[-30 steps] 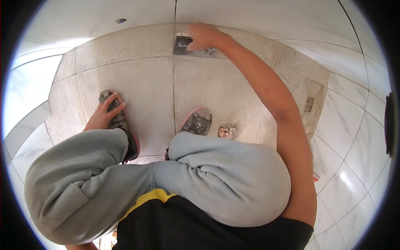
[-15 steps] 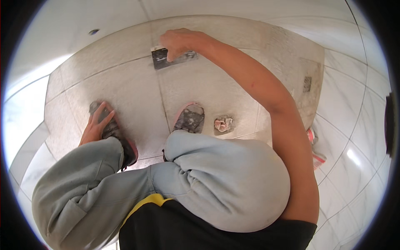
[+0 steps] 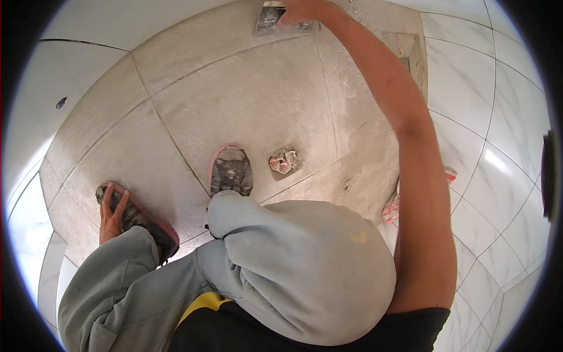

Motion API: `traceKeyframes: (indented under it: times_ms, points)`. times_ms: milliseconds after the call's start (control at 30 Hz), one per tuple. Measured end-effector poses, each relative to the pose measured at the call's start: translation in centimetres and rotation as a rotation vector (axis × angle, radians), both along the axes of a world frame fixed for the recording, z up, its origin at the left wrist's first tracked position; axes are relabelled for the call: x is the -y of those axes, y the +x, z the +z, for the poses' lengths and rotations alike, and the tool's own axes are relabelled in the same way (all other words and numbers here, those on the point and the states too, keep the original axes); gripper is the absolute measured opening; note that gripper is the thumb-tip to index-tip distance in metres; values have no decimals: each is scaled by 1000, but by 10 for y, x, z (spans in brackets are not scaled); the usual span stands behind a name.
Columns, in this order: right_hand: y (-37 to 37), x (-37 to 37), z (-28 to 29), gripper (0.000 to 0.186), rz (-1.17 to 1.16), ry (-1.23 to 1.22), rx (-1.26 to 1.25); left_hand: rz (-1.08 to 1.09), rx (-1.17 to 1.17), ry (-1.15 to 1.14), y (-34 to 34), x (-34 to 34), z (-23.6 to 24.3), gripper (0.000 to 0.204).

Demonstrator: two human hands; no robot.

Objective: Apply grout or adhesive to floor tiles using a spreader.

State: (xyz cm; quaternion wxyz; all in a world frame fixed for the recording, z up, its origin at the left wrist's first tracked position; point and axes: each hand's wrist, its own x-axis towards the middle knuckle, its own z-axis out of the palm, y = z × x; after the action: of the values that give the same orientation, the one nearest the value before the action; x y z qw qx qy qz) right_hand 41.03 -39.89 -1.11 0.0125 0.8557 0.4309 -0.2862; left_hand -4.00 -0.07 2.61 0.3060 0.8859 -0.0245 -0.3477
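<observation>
My right hand point(image 3: 305, 10) reaches to the far edge of the view, fingers closed round a flat rectangular trowel point(image 3: 268, 22) with a dark, smeared blade. The blade lies against the dusty beige tile floor point(image 3: 234, 88), along a seam. Part of that hand is cut off by the upper edge. At lower left my left hand point(image 3: 111, 217) rests with fingers apart on my left shoe point(image 3: 143, 220), which is dark with a pinkish sole rim. My right shoe point(image 3: 231, 170) stands flat on the tiles.
Right of my right shoe, a crumpled pinkish-white wad point(image 3: 283, 162) sits in a square floor opening. A red and white packet point(image 3: 392, 205) lies partly behind my right arm. Marbled white wall tiles point(image 3: 463, 64) bound the right side. Sandy grit point(image 3: 366, 158) covers floor there.
My right hand and the trowel have moved right along the seam. The view has shifted, so the floor opening and shoes appear farther left. My left hand stays on the shoe.
</observation>
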Motion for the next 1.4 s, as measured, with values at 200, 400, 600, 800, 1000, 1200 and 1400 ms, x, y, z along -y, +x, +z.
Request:
traceKeyframes:
  times_ms: [200,400,600,800,1000,1200,1400]
  points:
    - [-2,8,-16,23,-27,87,113,-35,-12,-22,-9,-1,2,77]
    - [1,27,-4,31,64,128,147,-48,-15,-61,-1,8,-2,77]
    - [-2,44,-4,35,-163,48,-9,-57,-13,-77,3,8,1,78]
    - [-11,24,-14,35,-108,29,78,-51,-25,-54,4,10,9,78]
    - [-9,-3,-22,32,-67,10,90,-41,-18,0,12,10,3,78]
    - [-47,-58,-6,30,-50,126,69,-37,-33,21,7,18,11,79]
    - [-56,-67,4,29,-13,151,97,-32,-29,23,5,12,13,79]
